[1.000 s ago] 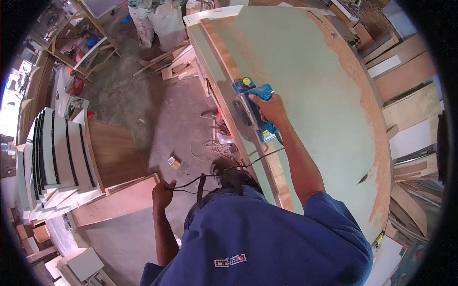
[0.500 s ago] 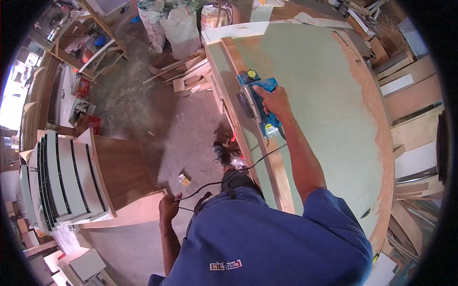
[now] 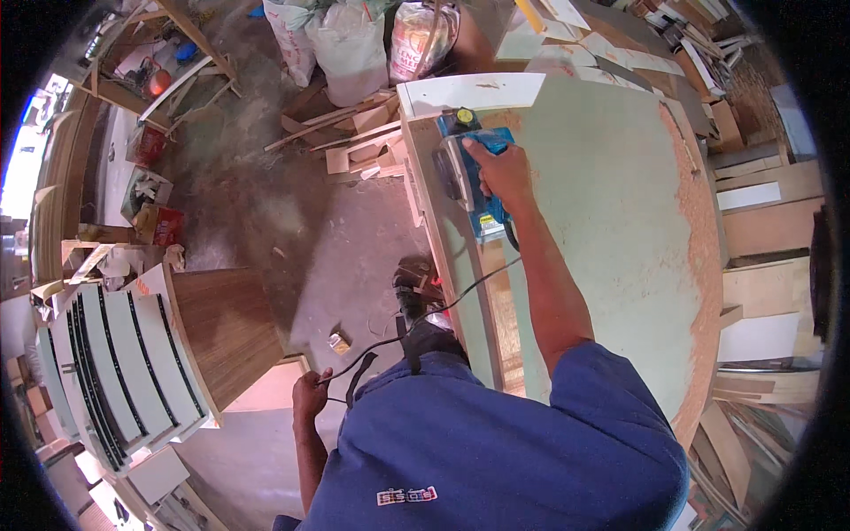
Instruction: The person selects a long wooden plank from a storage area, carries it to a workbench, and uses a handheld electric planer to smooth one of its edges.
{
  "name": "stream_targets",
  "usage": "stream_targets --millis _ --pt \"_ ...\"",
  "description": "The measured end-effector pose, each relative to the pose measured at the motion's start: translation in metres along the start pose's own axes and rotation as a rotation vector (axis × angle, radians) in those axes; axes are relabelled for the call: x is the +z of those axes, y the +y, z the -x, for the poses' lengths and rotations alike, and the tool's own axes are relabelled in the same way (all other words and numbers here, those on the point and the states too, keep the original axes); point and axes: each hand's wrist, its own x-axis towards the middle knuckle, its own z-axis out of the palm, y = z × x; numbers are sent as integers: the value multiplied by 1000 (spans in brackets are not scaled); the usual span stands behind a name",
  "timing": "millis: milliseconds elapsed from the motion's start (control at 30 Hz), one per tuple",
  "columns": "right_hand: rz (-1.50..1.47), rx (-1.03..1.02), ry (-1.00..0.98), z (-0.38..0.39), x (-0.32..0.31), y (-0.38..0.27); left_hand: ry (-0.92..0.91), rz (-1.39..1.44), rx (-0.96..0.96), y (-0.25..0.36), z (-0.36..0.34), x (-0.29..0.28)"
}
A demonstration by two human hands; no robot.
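My right hand (image 3: 506,180) is wrapped round the handle of a blue electric hand planer (image 3: 479,209). The planer rests on a long wooden strip (image 3: 509,336) that lies along the left part of a pale green board (image 3: 602,203). Its front end is near the strip's far end, close to a white curved piece (image 3: 478,89). From the tool's rear a black power cord (image 3: 460,295) runs back across my lap. Off to the left, low over the floor, my left hand (image 3: 309,395) is closed around that cord.
At the left stands a wooden cabinet carcass (image 3: 226,314) with curved white panels (image 3: 150,354). Full sacks (image 3: 350,53) and wood offcuts (image 3: 363,146) lie beyond the board's far left corner. Timber pieces (image 3: 766,212) are stacked at the right. A small box (image 3: 338,343) sits on the floor.
The planer in my right hand has slid forward along the wooden strip, toward its far end. My left hand keeps hold of the cord, and the whole view has shifted slightly.
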Motion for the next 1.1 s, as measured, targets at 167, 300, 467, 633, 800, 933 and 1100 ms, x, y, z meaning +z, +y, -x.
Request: stream_targets --millis 167,300,467,633,800,933,1100 --pt "38 -31 -5 -56 17 -16 -37 43 -48 7 -21 6" --pt "-35 -60 -35 -90 28 -27 -42 45 -23 17 -27 7" --pt "-43 -94 -65 -123 46 -42 -112 117 -50 30 -26 4" --pt "-55 -168 -73 -142 45 -46 -122 108 41 38 -32 -1" --pt "-22 -189 -26 -75 15 -47 -119 87 28 7 -30 -2" --pt "11 -91 53 49 -45 -28 -129 -11 101 -2 -46 -7" --pt "29 59 177 227 -110 8 -160 -162 371 -21 -83 0"
